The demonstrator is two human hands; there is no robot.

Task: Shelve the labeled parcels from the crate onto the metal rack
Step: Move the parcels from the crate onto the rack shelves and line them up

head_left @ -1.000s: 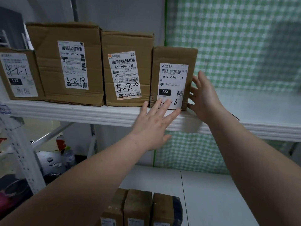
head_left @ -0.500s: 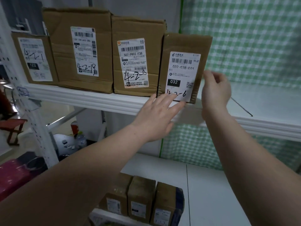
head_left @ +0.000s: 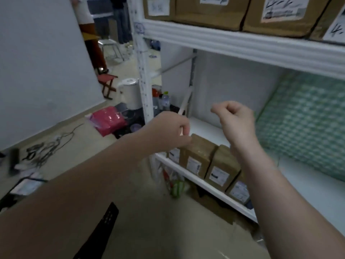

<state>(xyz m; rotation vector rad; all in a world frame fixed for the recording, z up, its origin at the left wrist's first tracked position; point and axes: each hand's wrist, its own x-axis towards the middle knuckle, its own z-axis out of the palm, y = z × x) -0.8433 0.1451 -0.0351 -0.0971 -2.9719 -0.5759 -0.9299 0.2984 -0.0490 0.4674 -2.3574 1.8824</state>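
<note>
Big labeled parcels stand on the upper shelf of the white rack, cut off at the top. Small parcels sit in a row at the front edge of the lower shelf. Cables and a pink bag lie on the floor. The left grip and the right grip are clenched on nothing, raised before the lower shelf. The labels are too blurred to read.
</note>
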